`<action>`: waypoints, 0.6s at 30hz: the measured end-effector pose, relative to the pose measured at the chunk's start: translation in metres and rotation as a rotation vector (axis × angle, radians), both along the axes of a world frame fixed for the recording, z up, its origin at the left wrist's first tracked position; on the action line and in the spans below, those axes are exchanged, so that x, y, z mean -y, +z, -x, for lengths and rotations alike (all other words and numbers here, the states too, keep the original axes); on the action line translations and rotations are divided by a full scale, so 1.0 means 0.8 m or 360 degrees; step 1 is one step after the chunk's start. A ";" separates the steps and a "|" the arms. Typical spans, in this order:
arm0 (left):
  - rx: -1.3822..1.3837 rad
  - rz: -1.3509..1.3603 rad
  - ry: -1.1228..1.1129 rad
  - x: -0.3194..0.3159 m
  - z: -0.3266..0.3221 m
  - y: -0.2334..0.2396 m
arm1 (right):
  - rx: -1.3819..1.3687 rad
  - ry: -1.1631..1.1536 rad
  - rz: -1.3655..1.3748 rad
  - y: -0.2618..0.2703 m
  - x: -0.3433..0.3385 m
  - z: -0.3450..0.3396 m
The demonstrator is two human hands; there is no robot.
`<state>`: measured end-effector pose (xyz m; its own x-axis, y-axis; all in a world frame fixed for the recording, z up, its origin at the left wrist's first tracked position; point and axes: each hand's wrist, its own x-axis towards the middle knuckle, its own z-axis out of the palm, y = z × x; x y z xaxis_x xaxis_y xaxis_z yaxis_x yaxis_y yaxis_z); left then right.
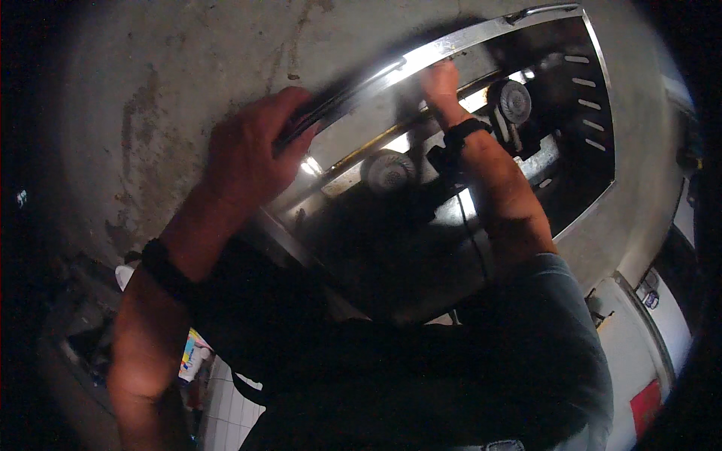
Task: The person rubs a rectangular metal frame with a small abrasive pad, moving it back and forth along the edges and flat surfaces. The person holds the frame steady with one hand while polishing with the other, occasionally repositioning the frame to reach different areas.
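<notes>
Before me is a gas stove housing [598, 113] with a shiny metal rim and slotted vents in its side. Inside sit two round burners [391, 172], one at left and one at right [514, 102]. My left hand [248, 149] is wrapped around the near-left end of the rim [428, 54], thumb beneath and fingers over the top. Within the housing, my right hand [443, 82] is curled just below that same rim. Its fingertips are turned away, so whether it holds something cannot be seen. Dark bands circle both wrists.
A stained concrete-like surface [169, 84] spreads around the housing. A thin dark cable [471, 234] hangs inside it. At lower left are a white tube with coloured print [192, 358] and white tiles [225, 403]. A red patch [646, 406] shows at lower right.
</notes>
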<state>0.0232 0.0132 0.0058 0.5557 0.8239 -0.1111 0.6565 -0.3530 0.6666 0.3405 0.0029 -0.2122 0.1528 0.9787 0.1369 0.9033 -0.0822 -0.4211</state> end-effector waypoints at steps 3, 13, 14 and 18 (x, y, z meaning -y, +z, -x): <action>-0.0089 0.0086 -0.0017 -0.001 0.000 0.006 | -0.0039 0.0073 0.0047 -0.004 0.019 0.036; 0.0002 -0.0023 0.0004 0.002 -0.003 0.004 | -0.0362 -0.0200 0.0224 -0.008 0.003 0.003; 0.0004 -0.0010 0.0000 0.002 -0.004 0.005 | -0.0144 -0.0097 0.0214 -0.010 0.006 0.009; -0.0098 0.0160 0.0011 0.002 -0.002 0.015 | -0.0335 -0.0103 0.0214 -0.014 0.016 0.052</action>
